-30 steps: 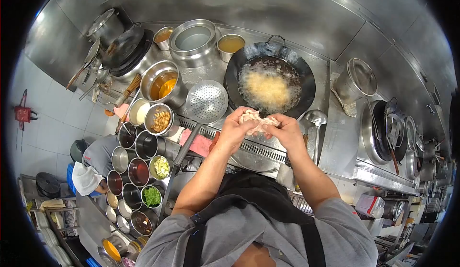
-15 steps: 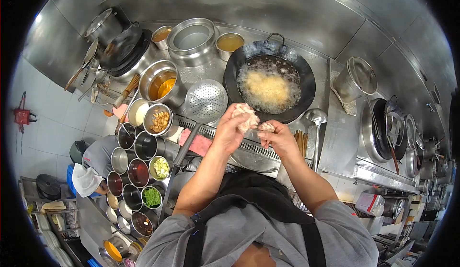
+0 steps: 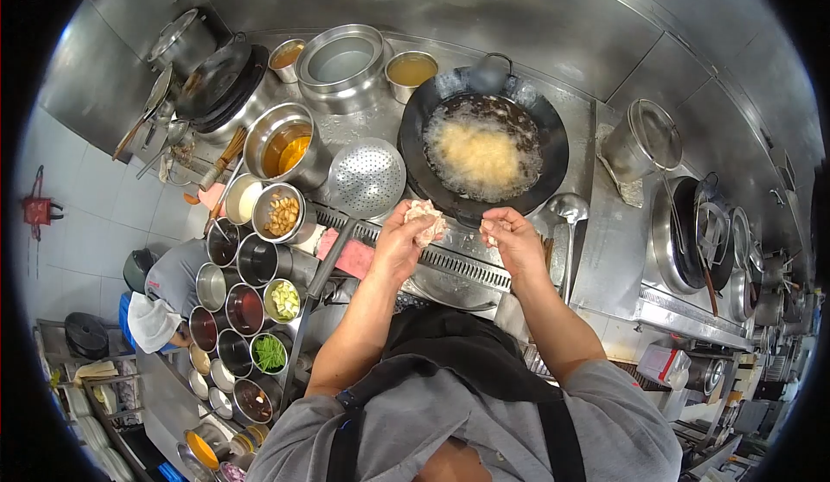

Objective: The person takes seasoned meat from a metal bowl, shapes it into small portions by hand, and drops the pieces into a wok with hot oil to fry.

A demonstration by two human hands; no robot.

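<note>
My left hand is closed around a clump of pale, raw-looking battered meat, just short of the wok's near rim. A smaller piece of the same pale meat is pinched in the fingers of my right hand, a hand's width to the right. Beyond both hands a black wok holds bubbling oil, with a golden mass of frying food in the middle. A perforated strainer lies left of the wok. To the right rests a steel ladle.
Several steel pots of ingredients stand at my left, beside a pot with orange liquid. A large lidless pot is at the back. At right are a strainer pot and another wok. A co-worker is at lower left.
My hands have moved apart: the left drew back slightly to the left with its clump, the right shifted to the right with its small piece. The food in the wok keeps bubbling.
</note>
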